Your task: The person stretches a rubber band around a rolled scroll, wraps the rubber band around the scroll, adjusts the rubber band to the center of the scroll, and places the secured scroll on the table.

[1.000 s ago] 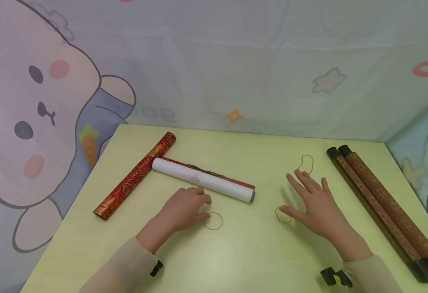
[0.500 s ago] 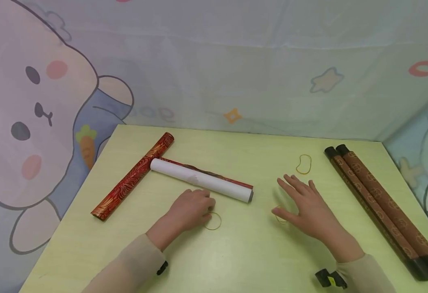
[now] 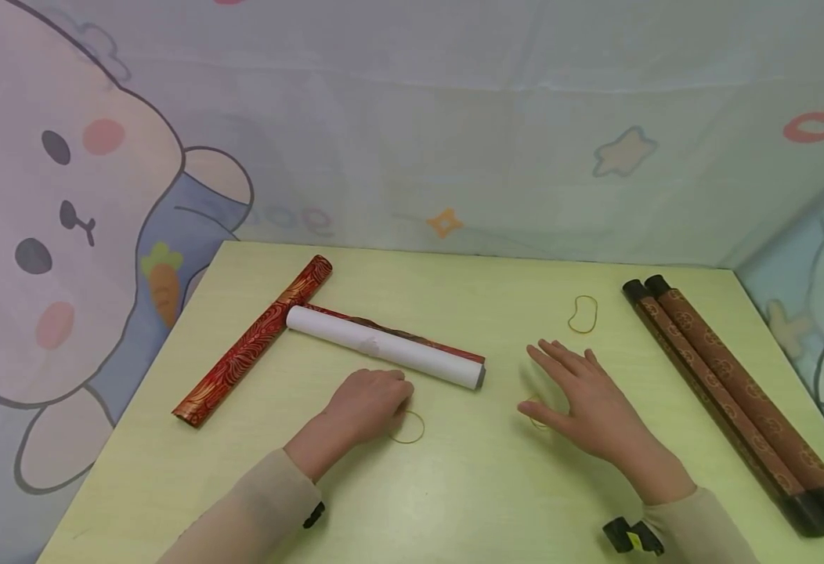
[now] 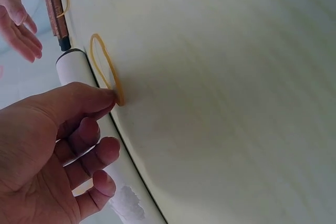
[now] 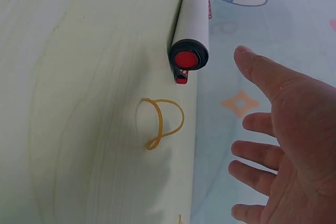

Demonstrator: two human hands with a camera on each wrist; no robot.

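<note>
My left hand (image 3: 368,403) pinches a thin yellow rubber band (image 4: 119,87) at its edge between thumb and forefinger, while its other fingers are loosely bent. The band's loop stands out past the fingertips, close over the table. My right hand (image 3: 588,403) is spread and holds nothing. Below its thumb lies a second, twisted rubber band (image 5: 159,116), partly hidden in the head view. A third rubber band (image 3: 596,313) lies beyond the right fingertips. Just past the left hand rests a white paper roll (image 3: 384,345) with a dark, red-centred end.
A red-and-gold patterned roll (image 3: 250,337) lies slantwise at the left, meeting the white roll's far end. Red patterned material (image 3: 440,345) shows behind the white roll. Two brown patterned rolls with black ends (image 3: 736,384) lie side by side at the right. A printed cloth (image 3: 384,141) hangs behind the table.
My left thumb and forefinger have closed on the rubber band's edge. My right hand has moved slightly left and toward me, uncovering the far rubber band. The rolls stay in place.
</note>
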